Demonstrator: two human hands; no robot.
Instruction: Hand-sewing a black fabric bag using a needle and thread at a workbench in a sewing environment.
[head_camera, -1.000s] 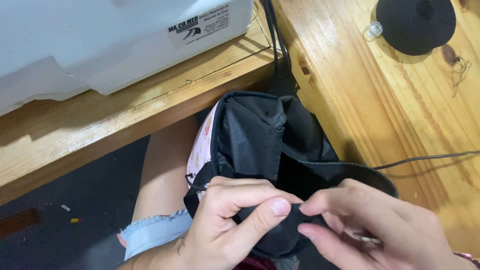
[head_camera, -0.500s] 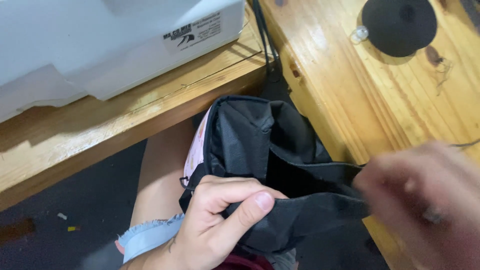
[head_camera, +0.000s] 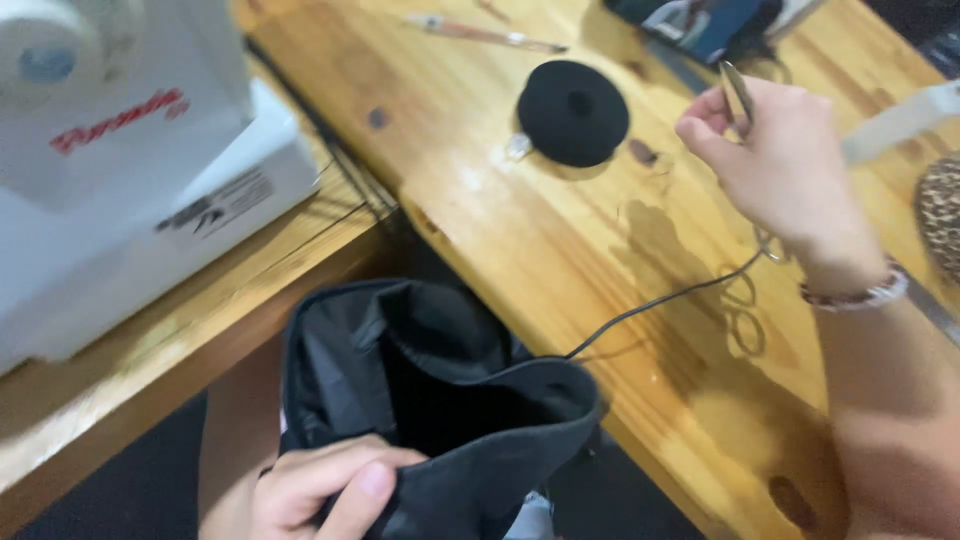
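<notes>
Black cloth (head_camera: 450, 420) sits low and near, on the person's lap, and it looks like a bag with its mouth wide open. Its inside is dark. The left hand (head_camera: 325, 492) is at the near edge of the view and pinches the near rim of the cloth, with the thumb on top and the other fingers curled under, so the hand is closed on the cloth.

The right hand (head_camera: 775, 165) is up over the wooden table (head_camera: 560, 230), on the right and farther away. Its thumb and first fingers are pressed together on a thin shiny metal tool (head_camera: 738, 92). The tool sticks up from the fingertips. It is too blurry to tell just what kind of tool it is. A beaded bracelet (head_camera: 860, 292) goes round that wrist.

A white sewing machine (head_camera: 120, 170) stands on the left, on a lower wooden shelf beside the table. A round black disc (head_camera: 573, 112) with a dent in its middle lies on the table, to the left of the right hand. A small clear thing (head_camera: 517, 147) lies just beside the disc. A thin black cord (head_camera: 660, 300) runs across the table from under the right wrist toward the far rim of the cloth. A long thin pen-like thing (head_camera: 480, 32) lies at the far edge of the table.
</notes>
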